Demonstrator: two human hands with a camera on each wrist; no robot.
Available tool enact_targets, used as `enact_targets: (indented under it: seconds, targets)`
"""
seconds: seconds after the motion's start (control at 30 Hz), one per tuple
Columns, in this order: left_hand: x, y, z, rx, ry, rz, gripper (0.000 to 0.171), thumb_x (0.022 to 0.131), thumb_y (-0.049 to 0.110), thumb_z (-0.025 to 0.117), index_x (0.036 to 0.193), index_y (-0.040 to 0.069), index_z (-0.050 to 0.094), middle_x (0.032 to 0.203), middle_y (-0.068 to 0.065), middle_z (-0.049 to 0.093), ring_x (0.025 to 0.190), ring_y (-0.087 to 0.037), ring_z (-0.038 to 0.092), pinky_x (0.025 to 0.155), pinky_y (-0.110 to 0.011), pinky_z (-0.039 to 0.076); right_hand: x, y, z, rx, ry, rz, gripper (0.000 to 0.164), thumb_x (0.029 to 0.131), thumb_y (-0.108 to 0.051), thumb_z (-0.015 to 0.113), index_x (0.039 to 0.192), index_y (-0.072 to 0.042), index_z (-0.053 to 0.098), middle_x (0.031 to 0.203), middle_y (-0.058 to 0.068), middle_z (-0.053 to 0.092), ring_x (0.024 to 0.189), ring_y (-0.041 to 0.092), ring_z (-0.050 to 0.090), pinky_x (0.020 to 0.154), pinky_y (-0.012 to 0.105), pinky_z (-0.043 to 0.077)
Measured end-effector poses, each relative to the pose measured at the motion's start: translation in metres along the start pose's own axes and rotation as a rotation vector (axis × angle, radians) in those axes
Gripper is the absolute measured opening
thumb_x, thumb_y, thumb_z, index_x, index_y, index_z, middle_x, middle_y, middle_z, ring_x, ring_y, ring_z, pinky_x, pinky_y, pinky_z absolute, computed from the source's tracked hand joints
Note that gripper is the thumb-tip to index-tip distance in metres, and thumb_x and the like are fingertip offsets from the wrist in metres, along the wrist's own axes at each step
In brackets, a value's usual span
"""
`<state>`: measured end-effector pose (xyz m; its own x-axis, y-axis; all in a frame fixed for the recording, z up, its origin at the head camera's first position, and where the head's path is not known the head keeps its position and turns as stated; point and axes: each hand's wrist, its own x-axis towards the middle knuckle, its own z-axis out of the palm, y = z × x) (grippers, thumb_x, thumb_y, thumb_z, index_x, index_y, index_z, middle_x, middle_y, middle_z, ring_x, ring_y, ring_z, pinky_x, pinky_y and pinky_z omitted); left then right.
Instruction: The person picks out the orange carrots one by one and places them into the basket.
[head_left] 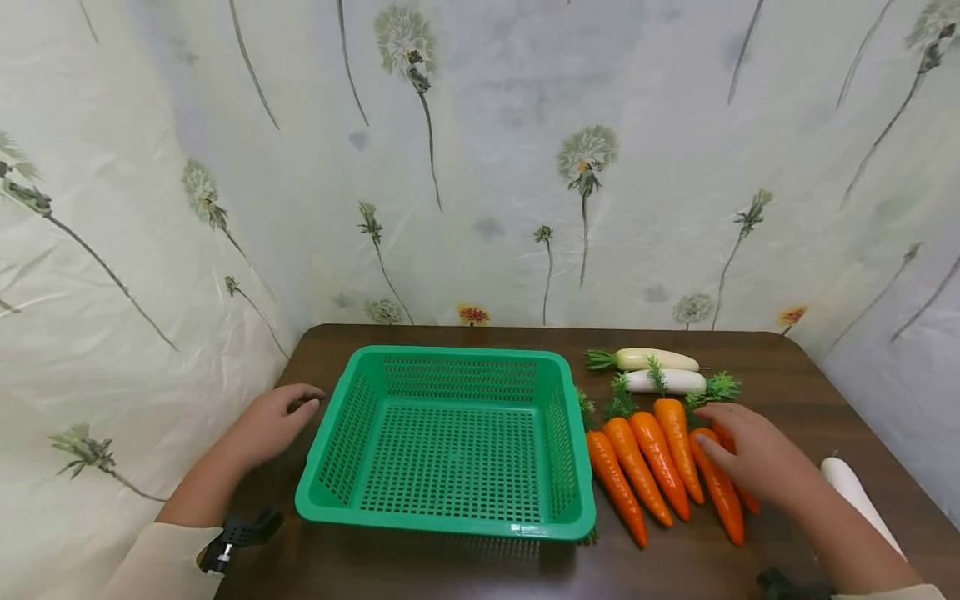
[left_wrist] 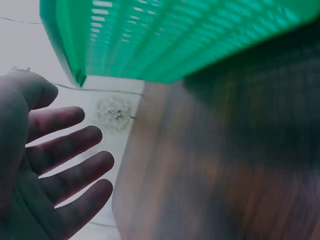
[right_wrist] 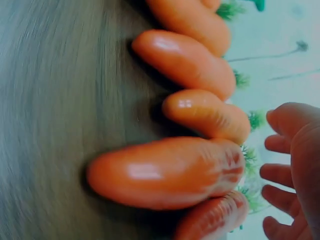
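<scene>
"Holding anything?"
"No, your left hand (head_left: 273,423) and right hand (head_left: 757,448) are loosely spread, empty. Carrots (head_left: 660,454) lie at three o'clock from the green basket (head_left: 450,527); best pinch one softly where it's fattest."

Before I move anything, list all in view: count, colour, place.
Basket: one, green, on the table, left of the carrots
Carrots: at least six, orange, right of the basket
Radishes: three, white to cream, two behind the carrots, one far right
Table: one, dark brown, under everything
Flowered sheet: count unclear, pale, behind the table
Wrist gear: two, black, at the wrists
Sleeves: two, beige, bottom corners
Left hand: one, left of the basket
Right hand: one, by the rightmost carrots, contact unclear
</scene>
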<state>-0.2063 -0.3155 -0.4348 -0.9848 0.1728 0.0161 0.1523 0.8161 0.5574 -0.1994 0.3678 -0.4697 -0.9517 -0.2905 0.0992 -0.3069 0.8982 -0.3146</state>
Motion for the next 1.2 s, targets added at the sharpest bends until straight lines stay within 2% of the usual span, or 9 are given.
enact_targets:
  seconds: [0.13,0.23,0.43,0.6,0.8,0.9,1.0,1.1,1.2]
  targets:
    - [-0.013,0.003,0.008,-0.129,0.031,-0.023,0.044,0.110,0.030,0.049,0.145,0.004,0.057,0.145,-0.021,0.060,0.133,-0.044,0.055,0.102,-0.061,0.048,-0.008,0.000,0.012,0.065,0.009,0.023,0.051,0.099,-0.029,0.069,0.139,0.002,0.059,0.143,0.033,0.055,0.134,0.056,0.046,0.103,0.073,0.037]
    - [-0.017,0.007,0.013,-0.225,0.060,-0.007,0.047,0.111,0.029,0.049,0.149,0.003,0.052,0.149,-0.022,0.056,0.135,-0.043,0.054,0.104,-0.061,0.047,-0.012,0.002,0.016,0.100,0.032,0.071,0.055,0.101,-0.033,0.067,0.142,0.002,0.056,0.149,0.035,0.048,0.138,0.060,0.039,0.104,0.077,0.033]
    - [-0.014,0.018,0.020,-0.392,0.076,0.012,0.049,0.111,0.024,0.048,0.155,0.004,0.043,0.158,-0.021,0.044,0.138,-0.045,0.051,0.102,-0.053,0.051,-0.020,0.009,0.022,0.158,0.109,0.147,0.059,0.104,-0.036,0.062,0.145,0.004,0.050,0.150,0.038,0.043,0.135,0.061,0.039,0.102,0.077,0.033]
    - [-0.009,0.013,0.031,-0.487,0.065,0.024,0.050,0.110,0.019,0.051,0.157,0.007,0.042,0.164,-0.018,0.039,0.141,-0.045,0.047,0.095,-0.040,0.053,-0.025,0.012,0.029,0.220,0.146,0.169,0.059,0.105,-0.035,0.060,0.147,0.004,0.048,0.153,0.040,0.038,0.136,0.063,0.035,0.102,0.079,0.029]
    - [-0.005,0.004,0.042,-0.583,0.062,0.123,0.049,0.109,0.013,0.050,0.156,0.004,0.043,0.169,-0.018,0.031,0.140,-0.036,0.045,0.089,-0.028,0.055,-0.025,0.018,0.034,0.260,0.188,0.169,0.058,0.104,-0.031,0.062,0.147,0.005,0.047,0.156,0.042,0.031,0.138,0.066,0.030,0.104,0.082,0.025]
    - [-0.002,0.001,0.045,-0.607,0.056,0.178,0.049,0.109,0.011,0.049,0.156,0.002,0.043,0.172,-0.017,0.025,0.150,-0.036,0.033,0.094,-0.021,0.049,-0.026,0.023,0.035,0.269,0.209,0.167,0.056,0.104,-0.027,0.061,0.147,0.005,0.047,0.155,0.043,0.032,0.138,0.066,0.030,0.105,0.081,0.024]
    - [0.000,-0.003,0.048,-0.612,0.052,0.231,0.048,0.108,0.008,0.048,0.156,0.001,0.043,0.174,-0.016,0.020,0.158,-0.042,0.017,0.101,-0.014,0.040,-0.028,0.028,0.036,0.281,0.221,0.165,0.054,0.106,-0.025,0.059,0.148,0.006,0.046,0.155,0.043,0.032,0.138,0.066,0.029,0.106,0.081,0.023]
    - [0.002,-0.007,0.052,-0.641,0.060,0.305,0.049,0.106,0.001,0.046,0.155,-0.003,0.042,0.173,-0.019,0.019,0.161,-0.021,0.016,0.105,-0.010,0.034,-0.030,0.031,0.036,0.304,0.225,0.165,0.052,0.108,-0.023,0.054,0.149,0.007,0.045,0.156,0.043,0.031,0.139,0.067,0.027,0.107,0.081,0.021]
    - [0.004,-0.010,0.056,-0.702,0.060,0.391,0.050,0.102,-0.006,0.042,0.152,-0.010,0.041,0.173,-0.020,0.019,0.155,0.001,0.021,0.107,-0.012,0.033,-0.032,0.034,0.035,0.309,0.234,0.173,0.049,0.108,-0.019,0.053,0.149,0.006,0.046,0.156,0.042,0.032,0.139,0.067,0.028,0.106,0.081,0.022]
